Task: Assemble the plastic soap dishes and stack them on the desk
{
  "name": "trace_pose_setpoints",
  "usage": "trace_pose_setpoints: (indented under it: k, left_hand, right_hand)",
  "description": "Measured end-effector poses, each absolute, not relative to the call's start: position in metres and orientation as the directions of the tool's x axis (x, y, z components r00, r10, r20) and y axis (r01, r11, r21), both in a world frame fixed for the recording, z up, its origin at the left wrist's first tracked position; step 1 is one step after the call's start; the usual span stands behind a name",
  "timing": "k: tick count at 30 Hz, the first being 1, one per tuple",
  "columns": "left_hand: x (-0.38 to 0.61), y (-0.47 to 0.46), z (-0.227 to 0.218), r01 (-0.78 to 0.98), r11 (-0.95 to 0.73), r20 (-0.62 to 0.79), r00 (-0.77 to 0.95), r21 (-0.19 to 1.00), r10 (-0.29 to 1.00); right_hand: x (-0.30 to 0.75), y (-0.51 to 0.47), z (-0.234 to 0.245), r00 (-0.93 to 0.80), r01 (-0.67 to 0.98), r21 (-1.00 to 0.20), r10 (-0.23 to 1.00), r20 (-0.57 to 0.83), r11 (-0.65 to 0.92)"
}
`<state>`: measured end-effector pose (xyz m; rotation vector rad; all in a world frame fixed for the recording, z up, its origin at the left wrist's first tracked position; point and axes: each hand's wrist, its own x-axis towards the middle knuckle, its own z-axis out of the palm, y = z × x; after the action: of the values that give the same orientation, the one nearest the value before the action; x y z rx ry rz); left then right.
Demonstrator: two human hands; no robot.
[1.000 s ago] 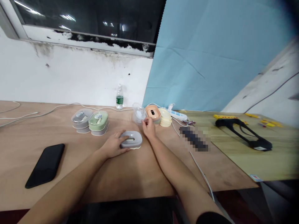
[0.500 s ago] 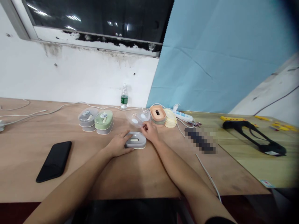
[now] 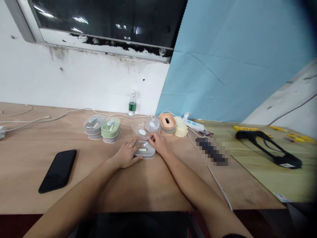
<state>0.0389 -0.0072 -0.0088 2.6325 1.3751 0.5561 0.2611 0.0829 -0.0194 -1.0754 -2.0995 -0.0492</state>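
Note:
A grey oval plastic box (image 3: 146,154) with a pale bar on its top sits on the table before me. My left hand (image 3: 126,154) is wrapped round its left end, thumb at the near side and fingers at the far side. Just behind the box, a clear plastic lid (image 3: 141,131) with a white round sticker is tilted. My right hand (image 3: 158,143) pinches this lid's right edge with thumb and fingertips. A second clear lid (image 3: 153,123) with a sticker lies behind the right hand.
Lidded boxes, grey (image 3: 94,125) and green (image 3: 111,128), stand in stacks at left. Right of the lids are stacked orange tops (image 3: 167,121) and cream pieces (image 3: 181,127). Around are a phone (image 3: 58,170), a bottle (image 3: 132,105), a power strip (image 3: 195,125), cables and a black strap-like frame (image 3: 269,148).
The clear lid has come apart from the other lid, shifting left and toward the grey box in my right hand. My left hand stays at the box.

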Motion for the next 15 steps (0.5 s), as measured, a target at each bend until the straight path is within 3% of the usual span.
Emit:
trace_pose_setpoints:
  k: [4, 7, 11, 15]
  left_hand:
    - [0.033, -0.005, -0.010, 0.743, -0.585, 0.306, 0.502, 0.327, 0.809]
    - [0.027, -0.003, -0.006, 0.719, -0.566, 0.430, 0.397, 0.404, 0.811]
    - [0.022, -0.006, 0.005, 0.676, -0.570, 0.574, 0.259, 0.467, 0.777]
    - [0.026, -0.010, 0.013, 0.712, -0.526, 0.558, 0.225, 0.465, 0.799]
  right_hand:
    - [0.270, 0.072, -0.023, -0.224, 0.663, -0.408, 0.686, 0.692, 0.628]
    - [0.280, 0.059, -0.026, -0.136, 0.585, -0.484, 0.667, 0.733, 0.651]
    - [0.285, 0.039, -0.024, -0.172, 0.517, -0.516, 0.673, 0.719, 0.683]
    - [0.281, 0.034, -0.016, -0.231, 0.463, -0.596, 0.738, 0.634, 0.656]
